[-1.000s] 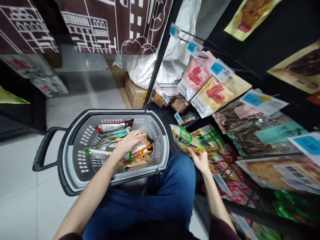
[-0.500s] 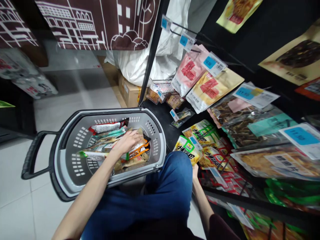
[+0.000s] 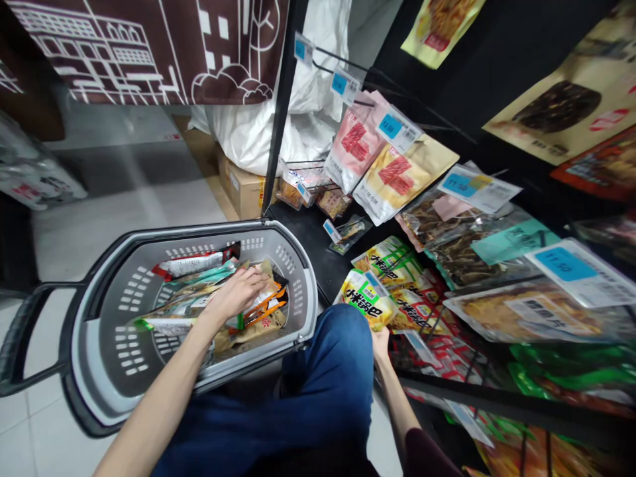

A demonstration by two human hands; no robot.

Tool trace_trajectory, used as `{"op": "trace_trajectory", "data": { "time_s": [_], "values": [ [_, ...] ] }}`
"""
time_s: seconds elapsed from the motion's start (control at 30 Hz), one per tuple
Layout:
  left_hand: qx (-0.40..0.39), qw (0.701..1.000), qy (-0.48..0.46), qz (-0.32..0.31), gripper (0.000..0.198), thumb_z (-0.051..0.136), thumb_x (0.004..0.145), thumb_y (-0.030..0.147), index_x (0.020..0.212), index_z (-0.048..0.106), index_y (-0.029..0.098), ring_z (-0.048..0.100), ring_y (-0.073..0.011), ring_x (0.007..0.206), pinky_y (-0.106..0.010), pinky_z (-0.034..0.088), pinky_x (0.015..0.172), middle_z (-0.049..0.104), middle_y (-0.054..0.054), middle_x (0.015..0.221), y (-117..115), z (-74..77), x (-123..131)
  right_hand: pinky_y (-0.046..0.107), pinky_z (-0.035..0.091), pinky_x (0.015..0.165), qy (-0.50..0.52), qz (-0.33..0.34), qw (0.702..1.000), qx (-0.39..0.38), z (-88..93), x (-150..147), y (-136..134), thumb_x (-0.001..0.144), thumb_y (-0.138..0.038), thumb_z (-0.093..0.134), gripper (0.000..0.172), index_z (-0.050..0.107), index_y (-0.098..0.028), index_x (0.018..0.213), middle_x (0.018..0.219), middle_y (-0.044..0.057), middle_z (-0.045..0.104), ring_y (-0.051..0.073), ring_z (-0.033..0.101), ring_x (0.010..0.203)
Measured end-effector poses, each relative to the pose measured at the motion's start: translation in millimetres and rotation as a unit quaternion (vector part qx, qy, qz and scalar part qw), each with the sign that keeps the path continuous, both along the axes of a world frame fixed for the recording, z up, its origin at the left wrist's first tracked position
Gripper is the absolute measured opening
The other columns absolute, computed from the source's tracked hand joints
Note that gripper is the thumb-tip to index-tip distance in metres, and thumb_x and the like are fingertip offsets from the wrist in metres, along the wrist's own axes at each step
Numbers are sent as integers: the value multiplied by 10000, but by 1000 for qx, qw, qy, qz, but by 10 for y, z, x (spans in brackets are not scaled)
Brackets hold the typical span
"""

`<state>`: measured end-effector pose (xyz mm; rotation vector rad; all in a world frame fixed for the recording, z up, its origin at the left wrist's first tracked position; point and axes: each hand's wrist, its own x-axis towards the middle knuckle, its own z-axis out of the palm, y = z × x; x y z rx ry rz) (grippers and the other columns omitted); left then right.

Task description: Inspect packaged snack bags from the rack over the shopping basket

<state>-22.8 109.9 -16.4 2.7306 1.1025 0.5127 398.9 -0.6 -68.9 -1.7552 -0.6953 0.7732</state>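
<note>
Yellow packet [image 3: 365, 299]: right of frame centre, just up-left of the right hand [image 3: 381, 342], which pinches its lower right edge (fingertips hidden); visible length slopes down rightward. Right hand nearer. Left hand [image 3: 241, 289], well apart at frame left, lies over assorted packets [image 3: 196, 265] inside the basket [image 3: 104, 311]; grip undetermined.

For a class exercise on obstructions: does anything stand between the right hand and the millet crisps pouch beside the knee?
Nothing visible stands between the right hand and the millet crisps pouch: the hand touches its lower edge. In this view, the denim-covered knee covers the pouch's lower left, and a price tag overlaps its upper right.
</note>
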Motion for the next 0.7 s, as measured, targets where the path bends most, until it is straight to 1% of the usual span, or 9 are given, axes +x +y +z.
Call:
{"op": "trace_trajectory", "data": {
  "time_s": [0.17,0.27,0.33,0.5,0.6,0.7],
  "values": [
    [6,1000,-1,-10,335,475,958,146,1210,686,211,525,-241,1239,-394,434,1024,665,-52,1305,15,-36,-53,397,597,722,9,18,1000,0,-107,80,-46,546,-543,873,512,703,-153,831,827,108,762,261,705,725],
    [8,1000,2,-10,381,455,968,169,1282,655,250,544,-239,1228,-398,449,1023,671,-35,1297,21,-42,-89,382,597,757,20,28,999,0,-166,114,-73,573,-477,890,466,723,-137,844,881,121,770,266,717,763],
    [8,1000,2,-13,396,446,970,180,1300,647,265,547,-240,1236,-402,462,1023,671,-34,1301,31,-41,-110,386,601,764,29,24,999,1,-206,129,-74,595,-467,886,454,728,-131,856,894,125,772,276,723,775],
    [4,1000,14,-27,372,449,964,195,1258,674,233,542,-248,1258,-419,449,1076,675,-51,1294,90,-60,-147,381,603,810,63,-10,998,30,-350,142,41,616,-473,883,499,727,-119,931,968,129,772,267,734,829],
    [-6,999,27,-31,356,465,968,210,1259,669,225,545,-243,1251,-405,454,1069,671,-53,1299,119,-59,-151,379,606,803,93,-17,995,42,-448,116,137,617,-491,881,528,724,-117,956,979,127,770,254,736,814],
    [-14,999,40,-30,363,464,975,210,1286,651,222,541,-245,1252,-396,464,1050,669,-53,1299,120,-33,-141,392,613,791,134,-22,989,59,-508,66,175,601,-490,893,560,724,-119,986,994,126,769,258,740,803]
  ]
}}
